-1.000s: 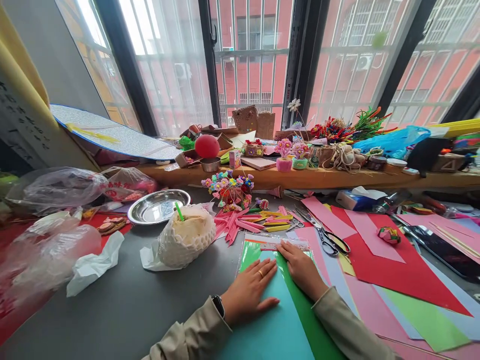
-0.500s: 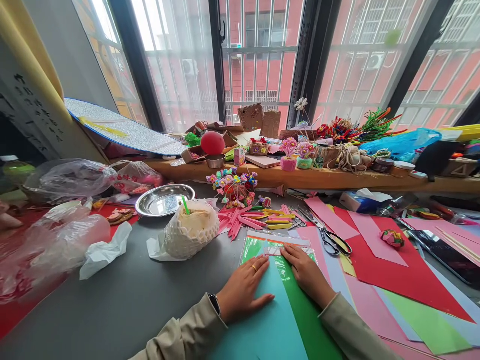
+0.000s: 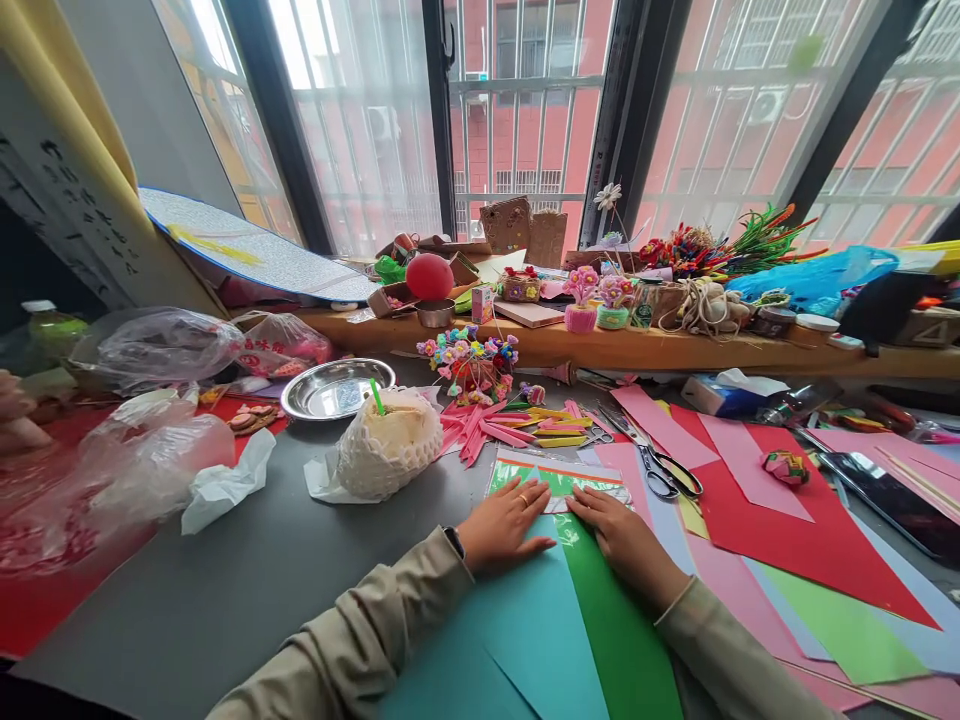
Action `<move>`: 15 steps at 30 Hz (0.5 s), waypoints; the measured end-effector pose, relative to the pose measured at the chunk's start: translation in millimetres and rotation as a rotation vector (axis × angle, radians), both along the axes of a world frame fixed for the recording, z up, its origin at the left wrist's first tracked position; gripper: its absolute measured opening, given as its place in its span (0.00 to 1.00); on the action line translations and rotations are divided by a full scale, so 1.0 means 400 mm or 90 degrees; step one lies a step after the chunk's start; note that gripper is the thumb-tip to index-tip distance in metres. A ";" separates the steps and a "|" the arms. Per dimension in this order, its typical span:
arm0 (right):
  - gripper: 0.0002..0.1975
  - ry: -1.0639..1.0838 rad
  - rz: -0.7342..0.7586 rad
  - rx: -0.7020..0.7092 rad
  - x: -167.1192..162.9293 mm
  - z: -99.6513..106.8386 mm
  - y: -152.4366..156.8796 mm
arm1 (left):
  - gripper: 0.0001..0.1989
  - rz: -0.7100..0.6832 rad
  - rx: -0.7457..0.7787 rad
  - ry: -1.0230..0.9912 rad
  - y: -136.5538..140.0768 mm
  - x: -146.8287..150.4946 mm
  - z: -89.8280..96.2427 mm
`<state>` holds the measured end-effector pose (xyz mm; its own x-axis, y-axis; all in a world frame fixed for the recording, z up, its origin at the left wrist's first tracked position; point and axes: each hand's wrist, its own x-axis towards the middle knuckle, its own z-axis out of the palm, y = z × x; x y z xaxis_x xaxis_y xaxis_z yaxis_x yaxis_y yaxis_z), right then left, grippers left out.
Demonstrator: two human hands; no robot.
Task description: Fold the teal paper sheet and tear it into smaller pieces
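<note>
My left hand lies flat with its fingers spread, on the top end of a light blue sheet and a clear plastic sleeve. To its right, my right hand rests with fingers stretched out on the sleeve's folded upper part and the green paper. Blue lies over green, and a slit-like edge runs across the blue near the bottom. Neither hand grips anything. Just beyond the sleeve are folded pink paper strips and yellow strips. Black-handled scissors lie to the right.
A foam-wrapped coconut with a green straw stands left of the hands, before a metal plate. Plastic bags lie farther left, near another person's hand. Red paper, coloured sheets and a phone are on the right.
The view has shifted slightly. My left hand's fingers have moved up and spread on the sleeve's end; my right hand stays pressed there. More of the blue sheet's lower part shows.
</note>
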<state>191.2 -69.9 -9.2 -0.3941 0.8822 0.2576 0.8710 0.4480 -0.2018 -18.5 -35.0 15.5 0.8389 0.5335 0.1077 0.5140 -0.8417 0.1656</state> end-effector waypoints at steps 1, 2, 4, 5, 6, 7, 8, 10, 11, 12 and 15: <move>0.27 0.004 0.000 -0.003 0.001 0.002 0.004 | 0.29 -0.008 -0.006 0.002 0.011 0.004 -0.003; 0.26 0.008 -0.001 -0.005 0.001 0.005 0.009 | 0.29 -0.010 -0.009 0.005 0.023 0.007 -0.006; 0.25 0.009 -0.010 -0.012 -0.001 0.008 0.028 | 0.28 -0.002 -0.009 0.013 0.044 0.010 -0.012; 0.25 0.008 -0.016 -0.015 -0.003 0.010 0.040 | 0.28 0.004 -0.006 0.019 0.054 0.011 -0.014; 0.25 0.006 -0.022 -0.017 -0.006 0.012 0.053 | 0.29 0.011 -0.001 0.026 0.064 0.012 -0.015; 0.24 0.004 -0.026 -0.018 -0.009 0.013 0.066 | 0.29 0.019 0.004 0.031 0.072 0.012 -0.016; 0.24 0.002 -0.030 -0.018 -0.013 0.015 0.077 | 0.29 0.028 0.007 0.035 0.078 0.013 -0.017; 0.24 0.001 -0.033 -0.016 -0.019 0.015 0.091 | 0.30 0.042 0.011 0.035 0.087 0.015 -0.019; 0.24 0.000 -0.032 -0.014 -0.020 0.013 0.092 | 0.29 0.046 0.011 0.033 0.089 0.016 -0.020; 0.25 -0.001 -0.030 -0.013 -0.021 0.010 0.089 | 0.29 0.048 0.011 0.030 0.091 0.016 -0.021; 0.26 -0.010 -0.023 -0.002 -0.017 -0.004 0.062 | 0.27 0.043 0.008 0.022 0.093 0.017 -0.028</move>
<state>184.5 -45.2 -11.0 -0.3666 0.8965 0.2489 0.8895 0.4161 -0.1885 -11.7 2.0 4.3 0.8048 0.5873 0.0854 0.5745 -0.8071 0.1365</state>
